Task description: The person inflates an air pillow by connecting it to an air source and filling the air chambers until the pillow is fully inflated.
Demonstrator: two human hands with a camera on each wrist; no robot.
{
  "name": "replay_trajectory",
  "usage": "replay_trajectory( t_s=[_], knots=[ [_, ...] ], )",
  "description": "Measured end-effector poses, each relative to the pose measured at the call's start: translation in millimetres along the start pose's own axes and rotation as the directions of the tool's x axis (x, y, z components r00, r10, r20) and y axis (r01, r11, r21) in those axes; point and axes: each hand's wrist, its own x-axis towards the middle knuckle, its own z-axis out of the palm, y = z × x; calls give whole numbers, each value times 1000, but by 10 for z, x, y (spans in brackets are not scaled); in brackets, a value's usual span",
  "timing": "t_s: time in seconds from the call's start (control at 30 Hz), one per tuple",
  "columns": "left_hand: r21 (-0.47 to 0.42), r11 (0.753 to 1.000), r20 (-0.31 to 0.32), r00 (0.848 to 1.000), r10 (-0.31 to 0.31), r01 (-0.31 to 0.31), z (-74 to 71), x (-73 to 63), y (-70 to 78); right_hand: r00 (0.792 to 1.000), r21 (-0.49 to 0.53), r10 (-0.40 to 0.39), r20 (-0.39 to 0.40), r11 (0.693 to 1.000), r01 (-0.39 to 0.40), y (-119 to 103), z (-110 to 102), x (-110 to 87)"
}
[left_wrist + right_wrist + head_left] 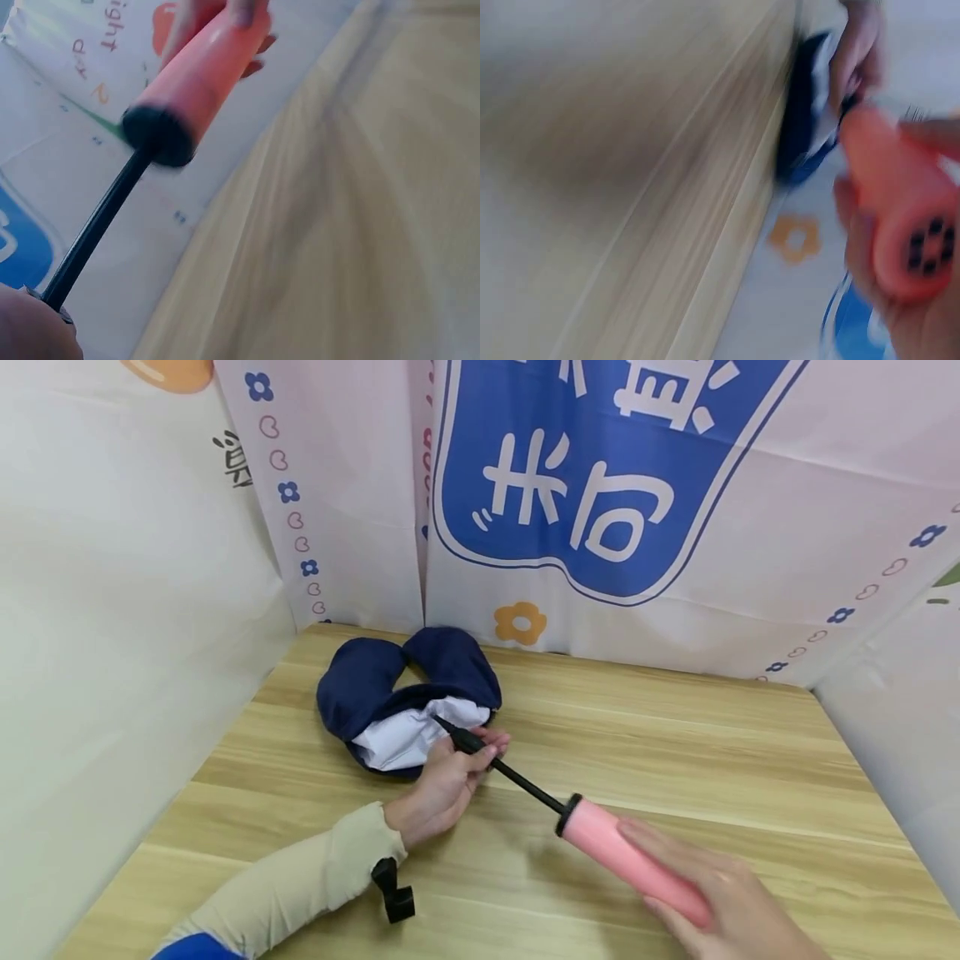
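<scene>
A navy U-shaped neck pillow [453,660] lies on the table with its front seam gaping, and a white inner liner [393,739] shows inside. My left hand [444,781] grips the black nozzle end [467,741] of a hand air pump right at the opening; the thin tip points onto the white liner. A black rod [528,789] runs from there to the pump's pink barrel [622,852], which is drawn out from the nozzle end. My right hand [723,893] holds the barrel with the fingers round it. In the right wrist view, blurred, the barrel's holed end [922,247] faces the camera.
The wood-grain table [750,760] meets a printed cloth backdrop [787,543] at its back edge, just behind the pillow. White cloth walls [120,568] stand at both sides. A black strap piece [393,893] hangs at the left sleeve's cuff.
</scene>
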Motion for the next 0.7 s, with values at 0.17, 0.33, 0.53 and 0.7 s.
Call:
replay_trajectory(
  t_s=[0.17, 0.33, 0.53, 0.7],
  knots=[
    [44, 998, -7, 999, -42, 43, 103, -130, -176, 989, -129, -127, -82, 985, 116, -236, 256, 373],
    [48, 999, 31, 999, 7, -8, 35, -58, -120, 975, -157, -188, -115, 973, 169, -250, 482, 519],
    [78, 997, 89, 996, -22, 15, -62, 49, 19, 997, -15, -82, 4, 997, 82, -36, 250, 151],
    [50, 999, 31, 1000, 1, -3, -66, 60, 79, 1000, 20, 3, 23, 1000, -4, 55, -26, -85]
  ],
)
